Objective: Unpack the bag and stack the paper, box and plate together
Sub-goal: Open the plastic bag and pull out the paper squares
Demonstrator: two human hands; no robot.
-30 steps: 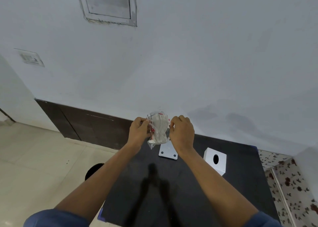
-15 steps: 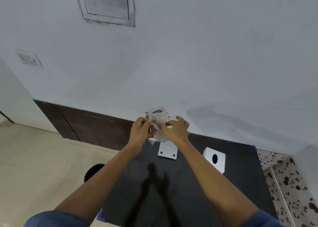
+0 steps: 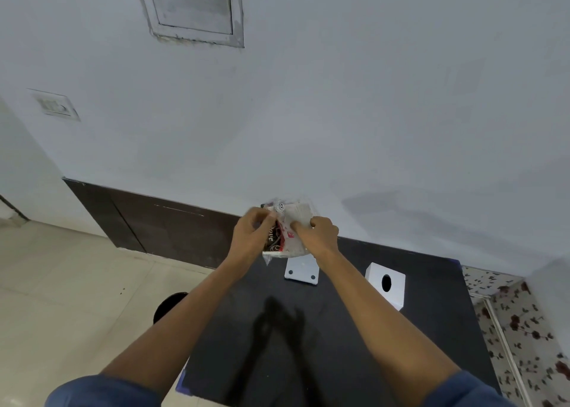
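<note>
I hold a clear plastic bag (image 3: 287, 240) up above the far edge of the black table (image 3: 308, 345). Inside it I see a dark box with red and white print (image 3: 273, 237) and a white ridged paper plate (image 3: 297, 218). My left hand (image 3: 251, 237) grips the bag's left side by the box. My right hand (image 3: 319, 235) pinches the bag's right side over the plate. No loose sheet of paper shows inside the bag.
A white flat plate with two holes (image 3: 301, 270) lies on the table under my hands. A white cube with a round hole (image 3: 385, 284) stands to the right. A dark round stool (image 3: 168, 306) sits on the floor at the left.
The bag has turned in my hands, so the dark printed box now shows on its left. My right hand has shifted across the front of the bag to its right side.
</note>
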